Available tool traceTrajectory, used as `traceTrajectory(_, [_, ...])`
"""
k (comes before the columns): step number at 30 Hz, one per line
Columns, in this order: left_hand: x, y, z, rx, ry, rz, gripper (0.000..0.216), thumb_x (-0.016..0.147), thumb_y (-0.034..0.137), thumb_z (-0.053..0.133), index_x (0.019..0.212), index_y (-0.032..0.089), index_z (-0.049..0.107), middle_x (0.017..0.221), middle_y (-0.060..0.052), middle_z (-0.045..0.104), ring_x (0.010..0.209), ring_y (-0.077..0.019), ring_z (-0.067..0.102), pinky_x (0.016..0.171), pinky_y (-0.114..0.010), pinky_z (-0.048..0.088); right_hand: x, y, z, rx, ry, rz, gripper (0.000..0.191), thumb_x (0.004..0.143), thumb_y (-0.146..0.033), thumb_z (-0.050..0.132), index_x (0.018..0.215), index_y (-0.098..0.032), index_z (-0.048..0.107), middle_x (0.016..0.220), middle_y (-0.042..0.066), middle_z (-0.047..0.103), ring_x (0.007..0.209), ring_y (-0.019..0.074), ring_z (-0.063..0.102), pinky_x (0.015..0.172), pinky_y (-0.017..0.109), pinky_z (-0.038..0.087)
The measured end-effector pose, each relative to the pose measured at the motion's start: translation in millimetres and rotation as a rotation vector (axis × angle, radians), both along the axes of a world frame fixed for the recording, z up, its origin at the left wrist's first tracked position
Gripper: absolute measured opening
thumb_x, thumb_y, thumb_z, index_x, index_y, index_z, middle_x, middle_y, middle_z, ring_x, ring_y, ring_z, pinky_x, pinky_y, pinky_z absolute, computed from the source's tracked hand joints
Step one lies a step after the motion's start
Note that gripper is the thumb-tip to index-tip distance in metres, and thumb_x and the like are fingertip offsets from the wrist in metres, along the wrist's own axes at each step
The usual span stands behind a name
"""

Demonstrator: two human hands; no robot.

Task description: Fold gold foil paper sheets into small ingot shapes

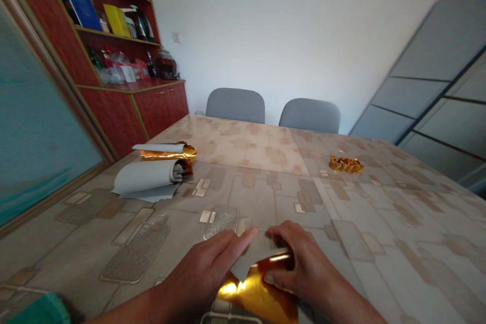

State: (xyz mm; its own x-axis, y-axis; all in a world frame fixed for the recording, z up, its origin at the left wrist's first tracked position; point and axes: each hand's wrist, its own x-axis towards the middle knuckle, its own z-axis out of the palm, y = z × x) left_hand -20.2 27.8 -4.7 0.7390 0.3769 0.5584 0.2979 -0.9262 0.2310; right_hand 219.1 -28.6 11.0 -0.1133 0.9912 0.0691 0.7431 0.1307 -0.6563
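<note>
Gold sheet (pixel 268 297) — cut off below, partly hidden behind the right hand (pixel 301 260).

The single view comes from a camera worn on the head and faces forward and down, over the desk (pixel 261 192). The left hand (pixel 212 262) and the right hand (pixel 301 252) are very near, low in the view; the chairs (pixel 235 105) and the wall (pixel 266 25) stand farther.

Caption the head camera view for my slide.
Gold foil in the grip of the right hand, left hand at its edge, at a patterned table with a grey roll beyond.
</note>
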Motion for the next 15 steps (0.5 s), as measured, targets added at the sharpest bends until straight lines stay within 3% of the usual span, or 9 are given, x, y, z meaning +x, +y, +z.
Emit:
traceTrajectory(3, [-3.0, 0.5, 11.3, -0.06, -0.14, 0.035, 0.044, 0.107, 0.019, 0.027, 0.15, 0.02, 0.036, 0.09, -0.005, 0.067, 0.077, -0.0158, 0.068, 0.068, -0.021, 0.057, 0.2, -0.1, 7.8, 0.044, 0.1, 0.006, 0.016, 0.075, -0.009, 0.07, 0.084, -0.022, 0.069, 0.085, 0.002, 0.072, 0.081, 0.0214, 0.065, 0.072, 0.033, 0.047])
traceTrajectory(5, [-4.7, 2.6, 19.0, -0.025, -0.214, 0.026, 0.036, 0.107, 0.019, 0.034, 0.14, 0.021, 0.049, 0.091, -0.004, 0.068, 0.077, -0.015, 0.067, 0.069, -0.021, 0.056, 1.4, -0.8, 17.6, 0.256, 0.069, 0.029, 0.014, 0.082, -0.009, 0.063, 0.078, -0.023, 0.066, 0.078, 0.002, 0.07, 0.077, 0.0208, 0.063, 0.07, 0.033, 0.044])
traceTrajectory(7, [-5.9, 4.8, 25.0, 0.042, -0.256, 0.009, 0.025, 0.106, 0.02, 0.042, 0.122, 0.021, 0.061, 0.09, -0.004, 0.069, 0.078, -0.016, 0.066, 0.071, -0.025, 0.055, 3.3, -2.5, 28.3, 0.512, -0.04, 0.133, 0.01, 0.088, -0.013, 0.061, 0.089, -0.022, 0.066, 0.081, 0.003, 0.071, 0.077, 0.0217, 0.061, 0.071, 0.035, 0.042])
traceTrajectory(9, [-6.8, 5.8, 27.4, 0.102, -0.258, 0.012, 0.019, 0.105, 0.02, 0.046, 0.106, 0.021, 0.065, 0.09, -0.004, 0.071, 0.079, -0.0172, 0.065, 0.073, -0.028, 0.054, 4.7, -4.6, 35.7, 0.636, -0.191, 0.247, 0.009, 0.095, -0.016, 0.059, 0.1, -0.02, 0.065, 0.088, 0.005, 0.073, 0.08, 0.0223, 0.06, 0.074, 0.036, 0.041])
traceTrajectory(11, [-7.6, 4.9, 24.8, 0.118, -0.208, 0.046, 0.021, 0.105, 0.019, 0.045, 0.099, 0.021, 0.065, 0.093, -0.004, 0.073, 0.081, -0.0177, 0.066, 0.074, -0.029, 0.053, 4.8, -6.0, 37.6, 0.627, -0.333, 0.34, 0.008, 0.1, -0.017, 0.058, 0.102, -0.018, 0.065, 0.09, 0.006, 0.073, 0.081, 0.0223, 0.06, 0.076, 0.036, 0.041])
traceTrajectory(15, [-12.1, -1.7, 12.2, 0.05, 0.017, 0.038, 0.024, 0.101, 0.013, 0.046, 0.101, 0.024, 0.067, 0.094, -0.001, 0.074, 0.081, -0.0164, 0.067, 0.073, -0.026, 0.054, 1.0, -6.9, 31.6, 0.398, -0.472, 0.493, 0.007, 0.095, -0.018, 0.068, 0.09, -0.021, 0.065, 0.086, 0.002, 0.072, 0.08, 0.0211, 0.06, 0.075, 0.036, 0.04])
